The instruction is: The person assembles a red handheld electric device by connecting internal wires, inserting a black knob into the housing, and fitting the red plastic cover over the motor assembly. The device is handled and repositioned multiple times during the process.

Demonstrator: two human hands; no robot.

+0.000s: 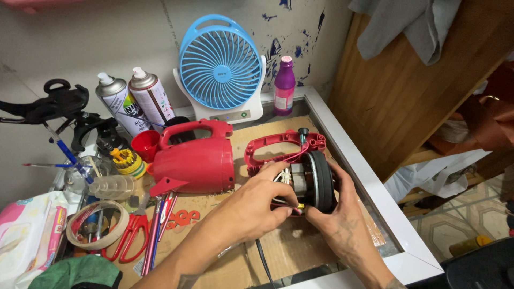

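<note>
A red plastic housing half point(282, 145) with a handle lies open on cardboard. In it sits a motor with a black round fan casing point(321, 179). My left hand point(251, 206) pinches the motor's metal core and wires from the left. Cupping the black casing from below and the right is my right hand point(337, 219). The other red housing half point(195, 160), jug-shaped with a handle, lies just to the left. A black cable point(262, 262) runs toward me from under my hands.
A blue and white desk fan point(219, 64), a purple bottle point(284, 85) and two spray cans point(136, 101) stand at the back. Red scissors point(131, 235), a tape roll point(96, 225), a screwdriver-bit holder point(127, 160) and pens clutter the left. The white table rim point(364, 171) runs along the right.
</note>
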